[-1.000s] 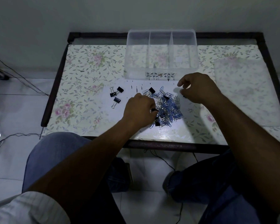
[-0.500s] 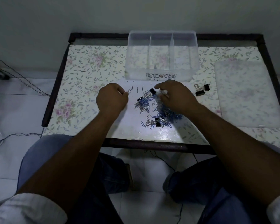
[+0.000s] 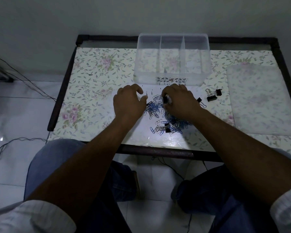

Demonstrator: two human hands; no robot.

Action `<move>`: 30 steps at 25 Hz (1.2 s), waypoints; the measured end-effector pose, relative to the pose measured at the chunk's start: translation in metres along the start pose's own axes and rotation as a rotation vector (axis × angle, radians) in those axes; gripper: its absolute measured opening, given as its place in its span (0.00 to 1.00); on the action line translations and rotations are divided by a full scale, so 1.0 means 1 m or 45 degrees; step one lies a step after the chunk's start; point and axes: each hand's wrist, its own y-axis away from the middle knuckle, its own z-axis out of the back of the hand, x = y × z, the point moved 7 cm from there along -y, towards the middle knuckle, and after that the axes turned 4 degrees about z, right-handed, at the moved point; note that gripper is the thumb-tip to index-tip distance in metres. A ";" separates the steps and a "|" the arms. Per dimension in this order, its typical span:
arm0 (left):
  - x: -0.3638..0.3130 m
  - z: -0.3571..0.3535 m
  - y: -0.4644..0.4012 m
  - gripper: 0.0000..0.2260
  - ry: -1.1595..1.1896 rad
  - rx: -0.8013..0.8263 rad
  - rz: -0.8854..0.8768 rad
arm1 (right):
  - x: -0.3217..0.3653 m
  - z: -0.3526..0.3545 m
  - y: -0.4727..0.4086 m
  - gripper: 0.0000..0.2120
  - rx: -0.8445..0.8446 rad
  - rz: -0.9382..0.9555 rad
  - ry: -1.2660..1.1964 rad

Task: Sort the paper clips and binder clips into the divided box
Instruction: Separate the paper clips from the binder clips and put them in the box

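Hands over the heap of blue and silver wire paper clips (image 3: pixel 155 109): your right hand (image 3: pixel 181 102) pinches a small black binder clip (image 3: pixel 165 99), your left hand (image 3: pixel 128 102) hovers loosely curled, holding nothing, on the floral-covered table (image 3: pixel 91 91).

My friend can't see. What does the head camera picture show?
Two hands dig into a heap of blue and silver wire paper clips on a flowery table; the right hand pinches a black binder clip. Behind stands a clear plastic divided box.

You're working in dim, bluish light. A bright patch with glare sits on the counter (image 3: pixel 166 140) near its front edge. Wide-angle bending curves the edges; nearby sleeves look soft.
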 end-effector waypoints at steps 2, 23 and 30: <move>0.001 0.000 0.000 0.10 0.054 0.012 0.015 | 0.000 0.002 0.000 0.12 -0.012 -0.008 -0.100; -0.014 -0.014 0.005 0.03 0.210 0.239 -0.113 | -0.016 0.034 -0.002 0.10 -0.193 -0.242 -0.882; -0.049 -0.048 0.049 0.10 -0.019 0.769 -0.565 | -0.084 0.088 0.019 0.14 -0.168 -0.505 -0.252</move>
